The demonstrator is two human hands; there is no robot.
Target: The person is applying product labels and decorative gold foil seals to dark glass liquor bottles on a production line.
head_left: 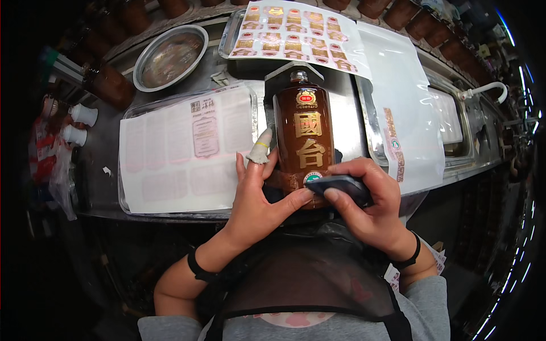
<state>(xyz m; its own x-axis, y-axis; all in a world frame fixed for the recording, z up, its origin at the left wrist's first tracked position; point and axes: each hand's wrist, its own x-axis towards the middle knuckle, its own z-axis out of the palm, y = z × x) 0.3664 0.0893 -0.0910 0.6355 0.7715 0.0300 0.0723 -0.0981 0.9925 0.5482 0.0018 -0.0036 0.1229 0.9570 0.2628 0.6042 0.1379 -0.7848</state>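
Observation:
A brown glazed bottle with gold characters lies on a metal rest, its neck pointing away from me. Around its lower part runs a brown band label with a green-and-white round mark. My left hand grips the bottle's lower left side; its thumb presses near the band while the index finger, in a pale finger cot, stretches up alongside. Between the thumb and fingers of my right hand is a dark, flat, smooth tool, its tip against the band. The bottle's underside is hidden.
White label sheets lie left and right; a gold-and-red label sheet is at the back. A metal basin stands at the back left. Brown jars line the far side. A white tap stands right.

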